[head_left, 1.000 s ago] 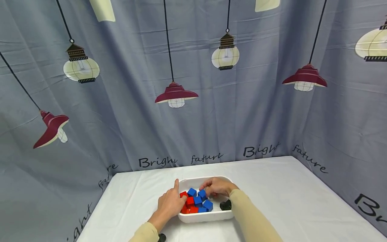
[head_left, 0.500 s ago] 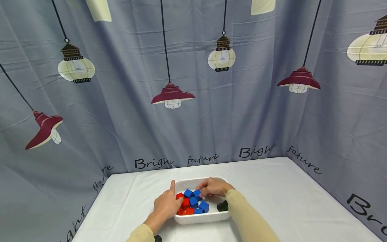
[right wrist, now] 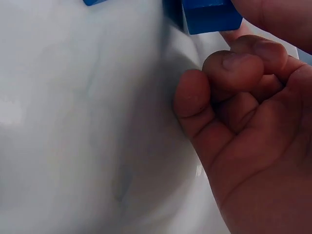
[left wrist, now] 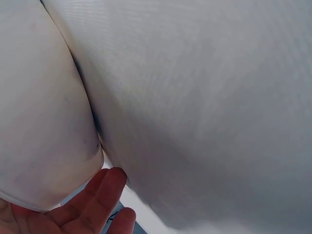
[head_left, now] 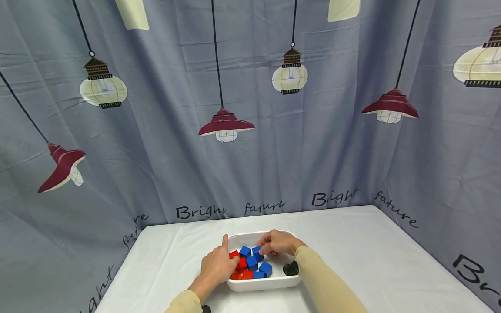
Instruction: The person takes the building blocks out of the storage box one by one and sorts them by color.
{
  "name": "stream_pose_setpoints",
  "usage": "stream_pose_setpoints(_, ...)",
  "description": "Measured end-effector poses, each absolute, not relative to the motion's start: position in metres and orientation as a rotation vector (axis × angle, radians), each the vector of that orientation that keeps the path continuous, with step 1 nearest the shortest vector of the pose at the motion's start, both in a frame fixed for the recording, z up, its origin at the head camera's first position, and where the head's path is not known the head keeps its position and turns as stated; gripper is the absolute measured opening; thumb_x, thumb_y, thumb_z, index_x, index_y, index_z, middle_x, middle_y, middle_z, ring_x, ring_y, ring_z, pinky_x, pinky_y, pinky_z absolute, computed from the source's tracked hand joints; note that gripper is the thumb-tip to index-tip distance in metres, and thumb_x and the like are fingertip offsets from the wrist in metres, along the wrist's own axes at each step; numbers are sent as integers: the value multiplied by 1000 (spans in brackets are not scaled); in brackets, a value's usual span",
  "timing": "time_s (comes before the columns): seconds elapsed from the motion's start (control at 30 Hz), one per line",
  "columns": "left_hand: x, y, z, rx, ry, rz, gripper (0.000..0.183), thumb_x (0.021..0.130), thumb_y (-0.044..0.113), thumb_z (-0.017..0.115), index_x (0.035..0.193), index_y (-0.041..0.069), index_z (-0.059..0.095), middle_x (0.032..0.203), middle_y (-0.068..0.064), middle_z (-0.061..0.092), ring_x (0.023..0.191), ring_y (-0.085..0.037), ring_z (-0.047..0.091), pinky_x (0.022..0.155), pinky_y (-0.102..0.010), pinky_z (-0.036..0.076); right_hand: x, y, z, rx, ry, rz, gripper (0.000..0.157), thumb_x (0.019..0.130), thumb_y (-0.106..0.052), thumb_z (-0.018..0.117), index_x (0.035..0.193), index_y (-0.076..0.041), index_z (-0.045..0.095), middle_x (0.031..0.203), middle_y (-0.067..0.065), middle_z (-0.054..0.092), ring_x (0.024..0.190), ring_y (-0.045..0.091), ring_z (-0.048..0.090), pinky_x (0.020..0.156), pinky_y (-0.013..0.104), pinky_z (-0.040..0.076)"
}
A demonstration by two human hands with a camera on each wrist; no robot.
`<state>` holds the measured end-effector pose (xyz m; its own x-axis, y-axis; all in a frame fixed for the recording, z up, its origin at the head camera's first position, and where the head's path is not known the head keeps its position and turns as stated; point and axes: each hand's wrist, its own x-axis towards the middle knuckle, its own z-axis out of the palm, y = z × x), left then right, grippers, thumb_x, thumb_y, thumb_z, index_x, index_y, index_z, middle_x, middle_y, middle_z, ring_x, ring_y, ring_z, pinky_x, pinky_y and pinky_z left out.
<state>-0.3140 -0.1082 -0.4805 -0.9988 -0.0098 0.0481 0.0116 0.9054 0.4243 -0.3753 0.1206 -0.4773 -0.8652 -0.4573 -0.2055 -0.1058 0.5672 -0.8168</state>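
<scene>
At the fingertips of your right grip [head_left: 280, 242], inside the white oblong tray [head_left: 266, 285] your left grip [head_left: 216, 264] clasps, you pinch a smooth blue cube [right wrist: 213, 18], likely light, stiff, best held by opposite faces.

Five blue cubes [head_left: 252, 263], four visible red cubes [head_left: 247, 274], one tray [head_left: 264, 285], two hands [head_left: 217, 264] [head_left: 282, 242]

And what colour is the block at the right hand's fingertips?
Blue block, clearest in the right wrist view.
</scene>
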Motion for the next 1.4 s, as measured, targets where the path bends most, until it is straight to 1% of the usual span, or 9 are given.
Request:
stream_pose_setpoints(0.23, -309, -111, -481, -22, -3028, -639, 81, 86, 35, 70, 153, 2, 38, 105, -15, 70, 79, -26, 64, 84, -54, 53, -374, 118, -473, -513, 2368, -1250, 16, 88, -16, 73, 101, -8, 75, 72, 1, 60, 57, 16, 45, 55, 25, 41)
stream_pose_setpoints(0.5, -313, -107, -480, 5, -3035, -675, 84, 83, 38, 71, 152, 2, 40, 108, -16, 70, 82, -27, 64, 87, -56, 53, -376, 127, -448, -551, 2383, -1228, 20, 87, -17, 74, 103, -6, 75, 82, 6, 70, 58, 14, 46, 54, 25, 40)
stream_pose_setpoints(0.67, -314, -111, -479, -11, -3075, -680, 87, 81, 44, 68, 153, 5, 40, 107, -15, 70, 78, -25, 61, 84, -53, 54, -376, 133, -442, -591, 2392, -1242, 22, 87, -17, 77, 105, -4, 74, 71, 5, 63, 56, 13, 45, 54, 25, 40)
stream_pose_setpoints(0.77, -313, -114, -479, -42, -3086, -654, 88, 81, 43, 68, 155, 5, 37, 98, -11, 70, 72, -23, 58, 79, -50, 54, -376, 137, -438, -617, 2400, -1235, 24, 88, -19, 77, 107, -6, 74, 64, 1, 55, 55, 13, 45, 56, 27, 41)
stream_pose_setpoints(0.83, -313, -115, -479, -79, -3075, -628, 89, 81, 42, 68, 155, 5, 35, 99, -11, 70, 74, -22, 59, 80, -49, 54, -375, 140, -433, -621, 2416, -1243, 24, 88, -20, 76, 108, -7, 74, 62, -2, 51, 55, 14, 45, 57, 28, 41)
stream_pose_setpoints(1.0, -312, -117, -483, -134, -3038, -547, 88, 84, 40, 68, 156, 4, 33, 107, -12, 70, 85, -24, 64, 86, -51, 53, -373, 149, -425, -585, 2451, -1270, 26, 90, -21, 74, 114, -9, 72, 63, -2, 49, 55, 14, 45, 58, 28, 42)
stream_pose_setpoints(1.1, -312, -118, -485, -143, -3022, -488, 85, 84, 40, 67, 155, 6, 35, 100, -8, 69, 83, -22, 63, 83, -48, 53, -372, 157, -425, -567, 2463, -1288, 29, 92, -21, 73, 118, -9, 70, 65, -2, 48, 55, 13, 45, 58, 27, 42)
stream_pose_setpoints(1.3, -312, -118, -486, -195, -2940, -396, 77, 85, 41, 63, 152, 9, 43, 100, -8, 69, 82, -25, 64, 81, -47, 52, -373, 179, -425, -535, 2493, -1338, 32, 94, -21, 70, 123, -8, 67, 73, 0, 51, 58, 15, 46, 57, 27, 41)
stream_pose_setpoints(1.4, -312, -116, -486, -199, -2923, -381, 75, 86, 42, 62, 151, 11, 44, 98, -8, 68, 81, -25, 64, 79, -46, 52, -375, 190, -425, -521, 2506, -1350, 35, 95, -22, 69, 126, -7, 65, 73, 0, 49, 60, 15, 47, 58, 29, 43)
